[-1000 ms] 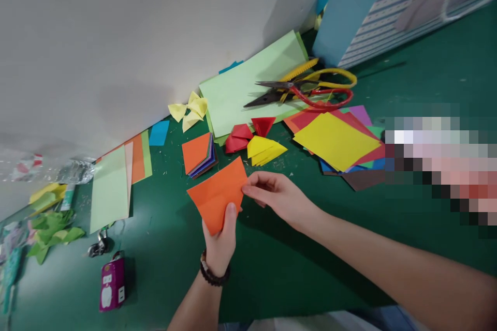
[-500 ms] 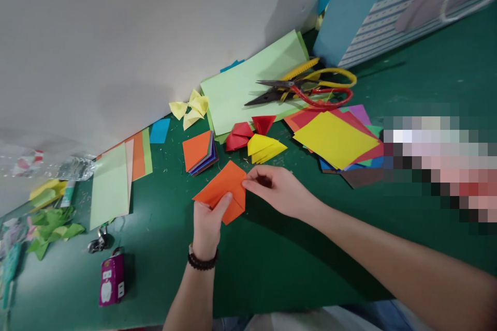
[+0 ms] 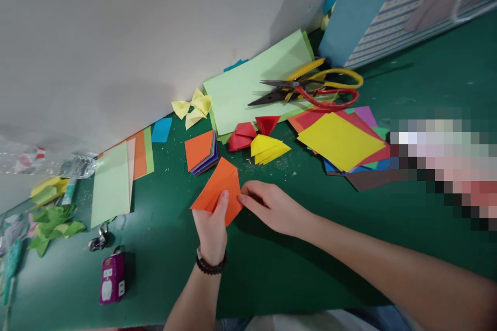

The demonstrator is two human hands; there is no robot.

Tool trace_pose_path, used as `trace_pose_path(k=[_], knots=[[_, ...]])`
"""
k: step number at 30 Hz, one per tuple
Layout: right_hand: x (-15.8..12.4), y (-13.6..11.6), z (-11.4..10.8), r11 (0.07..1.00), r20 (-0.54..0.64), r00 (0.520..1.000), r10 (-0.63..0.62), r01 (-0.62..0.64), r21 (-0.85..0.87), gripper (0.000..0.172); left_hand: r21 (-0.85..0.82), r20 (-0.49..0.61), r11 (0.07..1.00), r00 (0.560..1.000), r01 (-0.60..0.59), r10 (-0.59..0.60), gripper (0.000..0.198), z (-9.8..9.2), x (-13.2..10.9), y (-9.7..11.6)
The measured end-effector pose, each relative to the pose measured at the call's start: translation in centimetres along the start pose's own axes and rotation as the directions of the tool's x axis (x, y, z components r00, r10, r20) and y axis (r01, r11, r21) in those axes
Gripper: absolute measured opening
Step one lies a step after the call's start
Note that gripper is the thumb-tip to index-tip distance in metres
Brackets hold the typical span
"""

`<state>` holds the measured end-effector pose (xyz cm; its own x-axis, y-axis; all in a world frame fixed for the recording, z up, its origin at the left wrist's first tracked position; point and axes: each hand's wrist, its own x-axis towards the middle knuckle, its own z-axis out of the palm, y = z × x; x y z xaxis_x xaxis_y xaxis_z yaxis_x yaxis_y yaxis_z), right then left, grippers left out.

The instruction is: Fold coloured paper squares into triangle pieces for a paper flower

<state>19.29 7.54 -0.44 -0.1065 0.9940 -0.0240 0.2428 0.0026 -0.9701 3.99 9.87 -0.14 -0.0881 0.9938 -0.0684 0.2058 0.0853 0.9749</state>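
An orange folded sheet of paper [image 3: 222,178] is tilted above the table, creased on its face. My left hand [image 3: 212,227] grips its lower left part, the thumb pressed flat on top and the other fingers hidden underneath. At the paper's right edge, my right hand [image 3: 277,208] has thumb and forefinger pinched together on the lower right corner. Just behind the paper lies a stack of small coloured squares [image 3: 200,151] with orange on top. Red folded pieces [image 3: 243,137] and yellow folded pieces [image 3: 269,149] lie beyond my right hand.
Scissors [image 3: 310,90] with red and yellow handles rest on pale green sheets [image 3: 240,93]. Fanned coloured paper [image 3: 341,139] lies to the right, beside a blurred patch. Further left are more sheets [image 3: 111,183], a purple box [image 3: 112,279] and green scraps [image 3: 54,225]. A blue bag [image 3: 353,15] stands behind.
My right hand has moved down along the paper's right edge, from its upper corner to the lower one. The paper has turned slightly in my left hand, and the view has shifted a little.
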Motion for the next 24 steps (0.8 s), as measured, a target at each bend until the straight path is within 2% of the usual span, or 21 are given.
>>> trace_pose_path(k=[7,12,18,24], knots=[[-0.6,0.4,1.0,0.994,-0.105,0.992,-0.066,0.057,-0.093,0.020,-0.001,-0.020,1.000,1.000,-0.008,0.008,0.043,0.2,-0.1,-0.5],[-0.8,0.4,1.2,0.990,-0.076,0.995,-0.058,0.048,-0.132,0.020,-0.024,0.006,1.000,1.000,0.014,-0.014,0.042,0.2,-0.5,-0.6],[-0.8,0.4,1.0,0.968,-0.120,0.976,-0.182,0.156,-0.195,0.020,-0.104,-0.003,0.994,0.999,0.033,-0.034,0.041,0.6,-0.7,-0.7],[-1.1,0.6,0.7,0.994,-0.062,0.995,-0.083,0.078,-0.075,0.027,-0.187,0.161,0.977,0.984,0.107,-0.077,0.028,0.5,-0.4,-0.4]])
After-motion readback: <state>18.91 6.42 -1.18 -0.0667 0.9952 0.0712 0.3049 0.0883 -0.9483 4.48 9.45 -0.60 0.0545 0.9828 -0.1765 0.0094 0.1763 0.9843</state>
